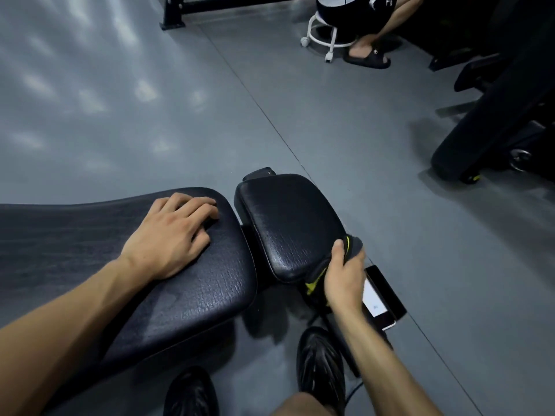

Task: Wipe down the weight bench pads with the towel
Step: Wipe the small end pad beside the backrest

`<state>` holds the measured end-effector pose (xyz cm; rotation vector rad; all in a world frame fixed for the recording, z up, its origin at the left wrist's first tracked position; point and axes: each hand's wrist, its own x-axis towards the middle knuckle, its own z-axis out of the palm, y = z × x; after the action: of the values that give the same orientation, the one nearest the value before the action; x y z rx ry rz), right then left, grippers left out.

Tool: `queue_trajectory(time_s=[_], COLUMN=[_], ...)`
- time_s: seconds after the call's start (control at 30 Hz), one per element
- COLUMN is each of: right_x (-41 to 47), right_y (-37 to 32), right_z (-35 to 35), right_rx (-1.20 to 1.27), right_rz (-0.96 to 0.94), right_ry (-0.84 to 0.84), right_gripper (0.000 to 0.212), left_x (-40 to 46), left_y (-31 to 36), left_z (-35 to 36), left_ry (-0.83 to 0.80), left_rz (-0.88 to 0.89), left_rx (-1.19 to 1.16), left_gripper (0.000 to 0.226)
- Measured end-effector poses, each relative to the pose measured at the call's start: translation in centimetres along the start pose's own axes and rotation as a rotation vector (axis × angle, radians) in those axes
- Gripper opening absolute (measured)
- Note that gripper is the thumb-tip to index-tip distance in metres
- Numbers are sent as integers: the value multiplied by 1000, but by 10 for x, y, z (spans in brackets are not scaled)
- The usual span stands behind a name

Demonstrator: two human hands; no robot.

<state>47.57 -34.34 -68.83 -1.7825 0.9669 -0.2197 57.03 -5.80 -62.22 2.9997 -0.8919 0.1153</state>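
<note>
low in the frame the right hand (pixel 342 277) grips the dark towel (pixel 350 246) against the lower right corner of the small seat pad (pixel 288 217), whose bare length runs up-left from it, while the left hand (pixel 171 232) rests flat on the long pad (pixel 90 235).

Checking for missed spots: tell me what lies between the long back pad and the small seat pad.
In the head view, a narrow dark gap separates the back pad from the seat pad; only part of the black frame shows there, no towel.
</note>
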Motion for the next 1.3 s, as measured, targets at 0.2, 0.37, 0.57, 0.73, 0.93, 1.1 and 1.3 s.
queue_trajectory(time_s=[0.2, 0.37, 0.57, 0.73, 0.93, 1.1, 1.3], right_x=[-52, -78, -74, -57, -42, -32, -14], right_y=[-1, -7, -35, -59, -10, 3, -17], right_z=[25, 11, -77, -88, -25, -40, -32], right_rx=[267, 381, 458, -28, -1122, -1032, -1127], right_rz=[400, 481, 380, -407, -982, -1118, -1047], right_ry=[-55, -375, -530, -280, -459, -614, -564], right_gripper=[69, 44, 35, 58, 94, 105, 95], left_x=[0, -1, -1, 0, 0, 0, 1], left_y=[0, 2, 0, -1, -2, -3, -4], left_z=[1, -2, -3, -2, -1, 1, 3], left_ry=[7, -21, -16, -10, -11, 4, 30], left_rz=[-2, -11, -13, -13, -12, -5, 5], left_rx=[5, -10, -30, -46, -53, -54, -56], left_gripper=[34, 38, 40, 37, 37, 36, 35])
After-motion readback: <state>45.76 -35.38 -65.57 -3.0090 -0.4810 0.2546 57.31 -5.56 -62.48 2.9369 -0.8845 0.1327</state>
